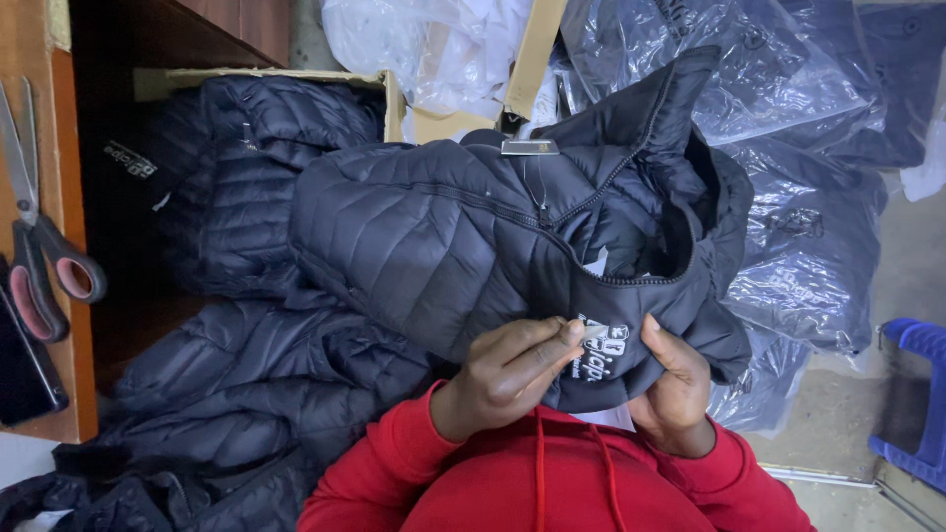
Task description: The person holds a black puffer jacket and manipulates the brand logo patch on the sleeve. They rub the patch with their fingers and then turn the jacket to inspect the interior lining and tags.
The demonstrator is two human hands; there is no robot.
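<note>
Light is soft, even and fairly dim. Glare streaks the plastic bags [788, 99] at upper right. The upper left corner lies in deep shadow. Focus is sharp at centre, with slight softness toward the edges.

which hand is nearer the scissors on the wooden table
Left. The left hand grips the dark jacket on the side toward the scissors; the right hand holds it farther away.

Quilted jacket [443, 236]: navy, white chest logo. Sleeves [394, 473]: red. Scissors [39, 266]: pink-and-black handles. Stool [921, 394]: blue.
</note>
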